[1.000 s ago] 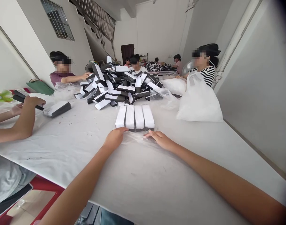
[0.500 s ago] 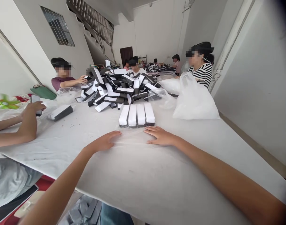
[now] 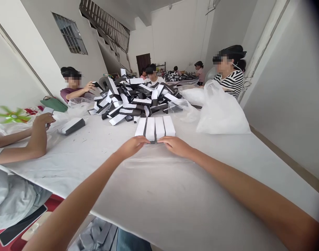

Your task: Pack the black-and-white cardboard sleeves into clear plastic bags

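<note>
A row of several narrow white boxes with black sides (image 3: 159, 128) lies side by side on the white-covered table in front of me. My left hand (image 3: 134, 145) is at the near left end of the row, its fingers stretched toward the middle and touching the front edge. From the other side, my right hand (image 3: 175, 145) reaches in the same way, fingertips against the near ends. Both hands look open, with the thumbs partly hidden. Clear plastic film (image 3: 149, 158) lies under and in front of the hands; whether it encloses the boxes I cannot tell.
Behind the row rises a big heap of black-and-white boxes (image 3: 134, 99). A stuffed white plastic bag (image 3: 222, 111) stands to the right. At left, a co-worker's hand (image 3: 44, 120) is near a wrapped pack (image 3: 72, 126). Other people sit around the table.
Both my hands have moved closer together, against the near ends of the boxes. The left moved right and slightly forward. The view has shifted a little.
</note>
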`<act>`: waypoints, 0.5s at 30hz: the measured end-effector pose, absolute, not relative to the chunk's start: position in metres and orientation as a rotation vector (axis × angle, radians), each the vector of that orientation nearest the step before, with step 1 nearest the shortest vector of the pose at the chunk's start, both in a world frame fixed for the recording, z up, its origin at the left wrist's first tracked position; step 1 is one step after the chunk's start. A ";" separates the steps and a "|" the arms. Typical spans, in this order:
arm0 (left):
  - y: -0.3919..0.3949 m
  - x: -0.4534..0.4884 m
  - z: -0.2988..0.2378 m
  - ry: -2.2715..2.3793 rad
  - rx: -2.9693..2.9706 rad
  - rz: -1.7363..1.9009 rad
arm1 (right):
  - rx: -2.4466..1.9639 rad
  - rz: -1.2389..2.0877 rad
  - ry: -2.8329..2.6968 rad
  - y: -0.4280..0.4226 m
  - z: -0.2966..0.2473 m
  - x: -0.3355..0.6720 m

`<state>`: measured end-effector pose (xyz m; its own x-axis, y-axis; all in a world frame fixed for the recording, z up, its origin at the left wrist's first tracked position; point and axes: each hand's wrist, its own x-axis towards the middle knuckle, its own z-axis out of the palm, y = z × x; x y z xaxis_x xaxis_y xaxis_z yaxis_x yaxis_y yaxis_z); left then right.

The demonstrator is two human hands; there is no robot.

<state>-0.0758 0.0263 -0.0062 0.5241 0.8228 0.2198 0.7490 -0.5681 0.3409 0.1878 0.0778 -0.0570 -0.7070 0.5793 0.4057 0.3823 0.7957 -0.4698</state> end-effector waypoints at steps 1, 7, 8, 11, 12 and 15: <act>0.030 -0.068 -0.015 1.270 2.597 0.497 | -0.678 0.469 -2.471 0.079 -0.061 0.184; 0.026 -0.066 -0.054 1.256 2.575 0.393 | -0.761 0.610 -2.631 0.075 -0.076 0.199; 0.025 -0.069 -0.055 1.268 2.554 0.360 | -0.788 0.634 -2.649 0.074 -0.075 0.204; 0.027 -0.075 -0.056 1.287 2.521 0.268 | -0.846 0.658 -2.698 0.077 -0.072 0.212; 0.029 -0.076 -0.055 1.285 2.526 0.248 | -0.857 0.657 -2.714 0.079 -0.072 0.213; 0.036 -0.077 -0.056 1.261 2.562 0.187 | -0.857 0.642 -2.765 0.086 -0.071 0.213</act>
<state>-0.0769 0.0363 -0.0561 0.6107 0.7918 -0.0068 0.7557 -0.5802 0.3037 0.2135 0.0858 -0.0708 -0.8189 0.5726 0.0398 0.4966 0.7415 -0.4512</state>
